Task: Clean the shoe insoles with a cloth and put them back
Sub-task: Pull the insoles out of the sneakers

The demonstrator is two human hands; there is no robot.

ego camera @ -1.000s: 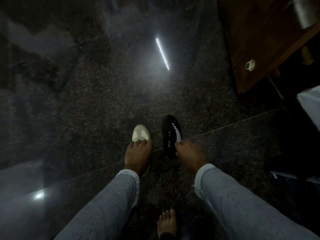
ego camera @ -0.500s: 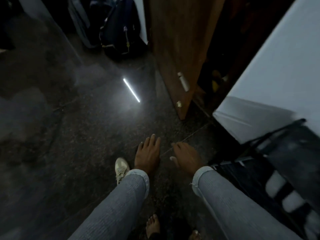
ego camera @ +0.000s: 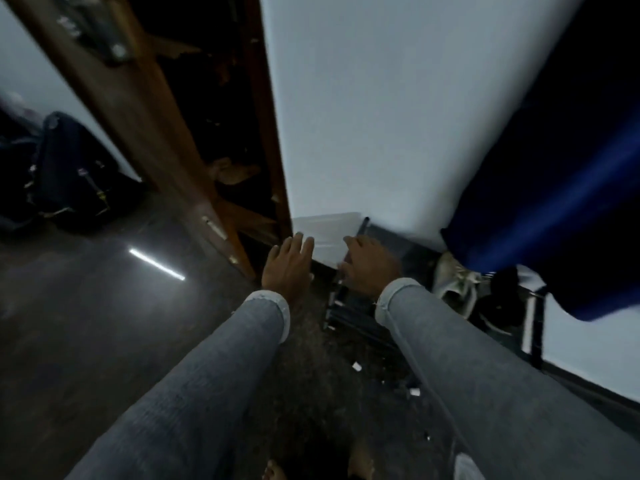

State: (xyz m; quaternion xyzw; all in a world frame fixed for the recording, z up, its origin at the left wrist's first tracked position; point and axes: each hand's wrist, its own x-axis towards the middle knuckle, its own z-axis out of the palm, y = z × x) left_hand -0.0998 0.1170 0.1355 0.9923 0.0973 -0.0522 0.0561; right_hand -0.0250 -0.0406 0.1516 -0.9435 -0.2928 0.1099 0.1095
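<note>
Neither shoes nor insoles show in the head view. My left hand (ego camera: 289,265) reaches forward with its fingers straight and spread, holding nothing, just above the floor by the wall's foot. My right hand (ego camera: 369,266) hovers over the left end of a dark metal rack (ego camera: 349,317), fingers relaxed and nothing visibly in them. A pale crumpled thing (ego camera: 453,284) lies on the rack to the right of that hand; the blur hides whether it is a cloth or a shoe.
A white wall (ego camera: 381,116) rises straight ahead. An open wooden cupboard door (ego camera: 145,116) stands to the left, dark bags (ego camera: 69,174) beyond it. Blue fabric (ego camera: 561,202) hangs at the right over dark round items (ego camera: 498,299). Small white scraps (ego camera: 414,392) dot the dark stone floor.
The view has swung up and right, from the floor to the wall and rack. Both hands left the pale and black shoes, which are out of view, and reached forward.
</note>
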